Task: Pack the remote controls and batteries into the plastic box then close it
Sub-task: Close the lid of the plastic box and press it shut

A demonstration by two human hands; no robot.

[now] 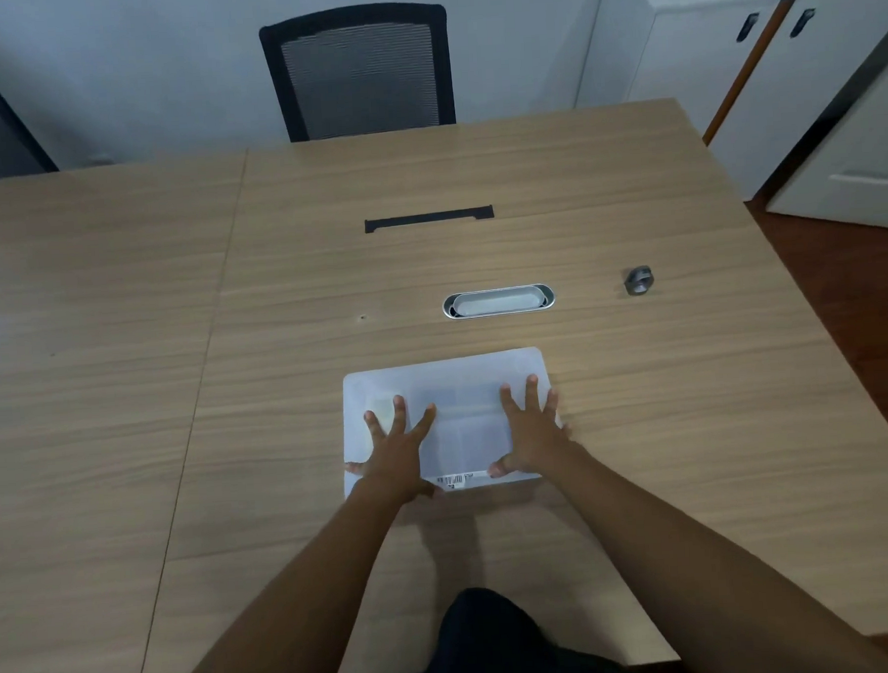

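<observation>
The plastic box (pixel 449 418) sits lidded at lower centre of the desk (pixel 121 301); left hand (pixel 394 454) and right hand (pixel 532 434) lie flat on it, fingers spread, gripping nothing; bare desk surrounds its edges.

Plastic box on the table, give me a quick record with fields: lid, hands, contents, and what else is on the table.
lid: on the box, translucent white
left hand: flat on lid, fingers spread
right hand: flat on lid, fingers spread
contents: only vague shapes show through the lid
label: barcode sticker on near edge
table: grey clip-like object, cable grommet
</observation>
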